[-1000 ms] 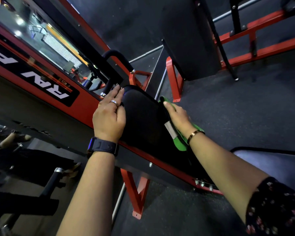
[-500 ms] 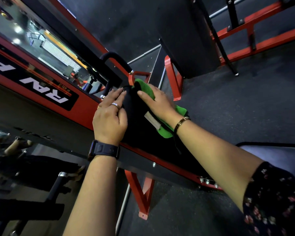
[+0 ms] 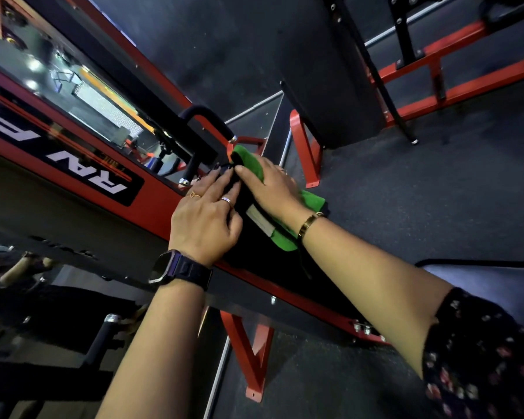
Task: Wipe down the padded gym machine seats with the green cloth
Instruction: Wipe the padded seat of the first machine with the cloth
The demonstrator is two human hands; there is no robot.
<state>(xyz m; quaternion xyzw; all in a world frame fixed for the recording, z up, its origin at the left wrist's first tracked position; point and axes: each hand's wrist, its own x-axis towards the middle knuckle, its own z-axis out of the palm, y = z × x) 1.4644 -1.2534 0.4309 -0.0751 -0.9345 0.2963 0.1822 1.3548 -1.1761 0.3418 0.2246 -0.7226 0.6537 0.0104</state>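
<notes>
A black padded seat (image 3: 254, 252) sits on a red machine frame, mostly covered by my hands. The green cloth (image 3: 250, 160) lies over the pad's far end, with a white tag showing near my wrist. My right hand (image 3: 270, 189) lies flat on the cloth with fingers straight, pressing it to the pad. My left hand (image 3: 206, 219), with rings and a dark watch, rests on the pad's left edge, fingers extended beside the right hand's thumb.
The red machine frame (image 3: 152, 204) with white lettering runs diagonally at left. A black curved handle (image 3: 206, 114) rises just beyond the pad. A dark upright panel (image 3: 330, 71) and red floor rails (image 3: 466, 83) stand at the back right. Another dark pad (image 3: 496, 282) sits at the right.
My right hand has slid the green cloth from the pad's right side up and across to its far end. My left hand has stayed on the pad's left edge.
</notes>
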